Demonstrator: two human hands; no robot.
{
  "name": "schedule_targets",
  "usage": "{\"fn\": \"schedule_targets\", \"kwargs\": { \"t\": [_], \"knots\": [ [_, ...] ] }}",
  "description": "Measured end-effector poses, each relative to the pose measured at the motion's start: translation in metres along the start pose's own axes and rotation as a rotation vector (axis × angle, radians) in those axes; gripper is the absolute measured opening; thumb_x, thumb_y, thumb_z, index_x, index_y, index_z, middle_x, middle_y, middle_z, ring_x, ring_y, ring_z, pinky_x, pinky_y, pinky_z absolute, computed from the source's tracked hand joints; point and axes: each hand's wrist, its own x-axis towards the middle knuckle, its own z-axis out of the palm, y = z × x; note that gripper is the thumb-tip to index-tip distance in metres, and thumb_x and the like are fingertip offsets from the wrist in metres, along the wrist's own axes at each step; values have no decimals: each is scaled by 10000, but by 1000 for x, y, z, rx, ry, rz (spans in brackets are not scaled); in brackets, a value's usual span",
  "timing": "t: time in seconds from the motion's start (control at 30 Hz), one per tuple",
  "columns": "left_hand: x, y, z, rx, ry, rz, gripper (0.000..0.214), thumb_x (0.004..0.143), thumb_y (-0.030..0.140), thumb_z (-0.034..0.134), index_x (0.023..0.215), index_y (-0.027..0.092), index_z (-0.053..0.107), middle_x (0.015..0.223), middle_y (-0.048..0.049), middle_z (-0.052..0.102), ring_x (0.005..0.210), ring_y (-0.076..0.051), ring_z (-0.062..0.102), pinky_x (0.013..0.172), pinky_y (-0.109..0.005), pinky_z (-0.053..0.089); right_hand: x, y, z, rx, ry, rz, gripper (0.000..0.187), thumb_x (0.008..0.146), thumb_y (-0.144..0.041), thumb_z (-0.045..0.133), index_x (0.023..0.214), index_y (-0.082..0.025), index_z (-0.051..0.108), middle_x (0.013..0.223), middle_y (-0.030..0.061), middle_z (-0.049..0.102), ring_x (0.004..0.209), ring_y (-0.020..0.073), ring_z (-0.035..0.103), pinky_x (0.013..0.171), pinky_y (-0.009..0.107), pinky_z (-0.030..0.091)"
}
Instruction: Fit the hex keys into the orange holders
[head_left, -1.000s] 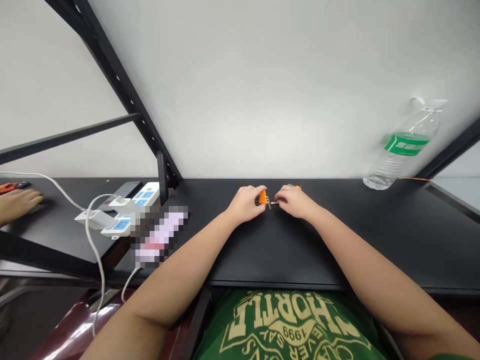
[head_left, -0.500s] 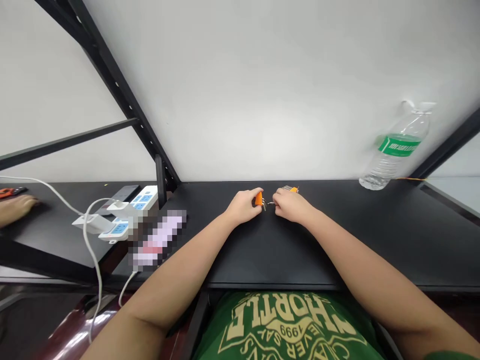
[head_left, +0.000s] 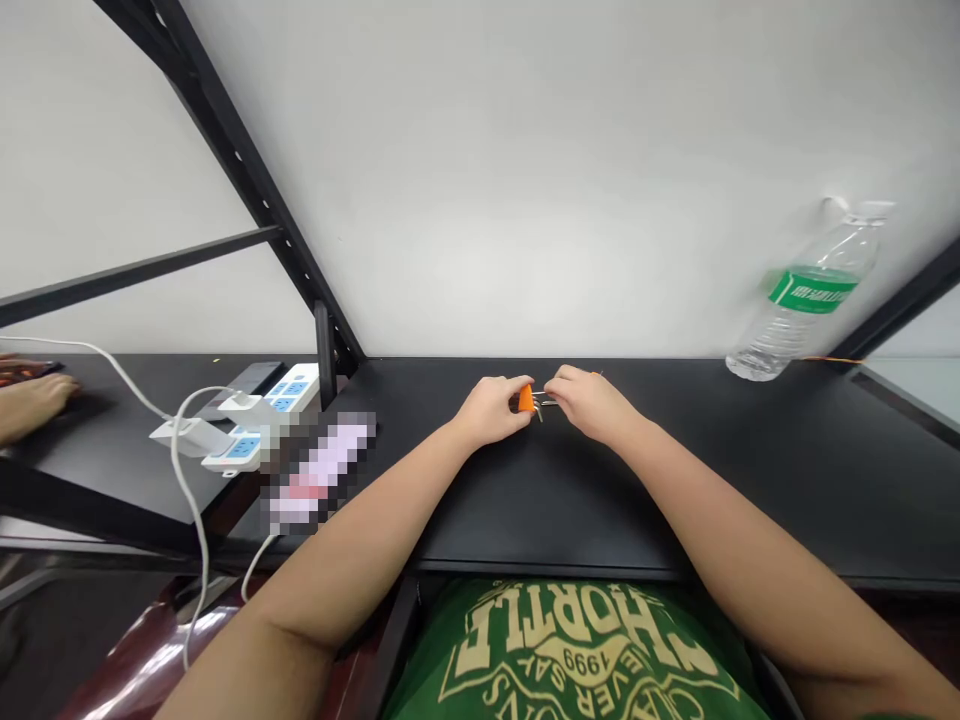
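My left hand [head_left: 489, 412] is closed around a small orange hex key holder [head_left: 526, 399] above the black table. Thin metal hex keys [head_left: 539, 409] stick out of its right side, one bent end pointing down. Just to the right, my right hand [head_left: 589, 398] pinches a slim metal hex key [head_left: 550, 403] that reaches across to the orange holder. Whether its tip sits inside the holder cannot be made out. A sliver of another orange piece [head_left: 597, 374] shows behind my right hand, which hides most of it.
A clear plastic bottle [head_left: 806, 290] with a green label leans by the wall at right. At left lie a blurred-out phone [head_left: 322, 475], a white power strip [head_left: 296, 392] with plugs and cables, and a black rack post [head_left: 281, 200]. Another person's hand [head_left: 37, 400] rests far left.
My hands have drawn closer together, and the hex key from my right hand now spans to the orange holder. More of the other orange piece is hidden. The view has shifted slightly.
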Motion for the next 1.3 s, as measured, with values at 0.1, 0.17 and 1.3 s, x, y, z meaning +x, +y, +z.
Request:
{"fn": "schedule_targets", "kwargs": {
  "t": [0.1,0.17,1.3],
  "knots": [
    [0,8,-4,54,-26,67,331,798,301,698,1123,239,698,857,-24,706,837,-215,652,810,-330,517,0,-10,-2,128,35,-65,241,1000,-132,439,956,-180,671,1036,76,609,771,153,550,718,283,403],
    [0,14,-5,46,-28,119,217,778,258,693,995,244,695,848,-16,701,880,-222,645,857,-347,502,1,-15,1,280,71,-77,201,951,-107,450,941,-179,638,1020,69,600,816,161,563,763,285,436],
    [1,-2,6,-157,34,-21,465,795,316,712,1250,231,668,989,-10,764,864,-178,722,876,-302,575,9,17,20,-76,-206,138,212,950,-146,539,965,-159,750,1060,124,679,923,213,635,765,290,438]
  ]
}}
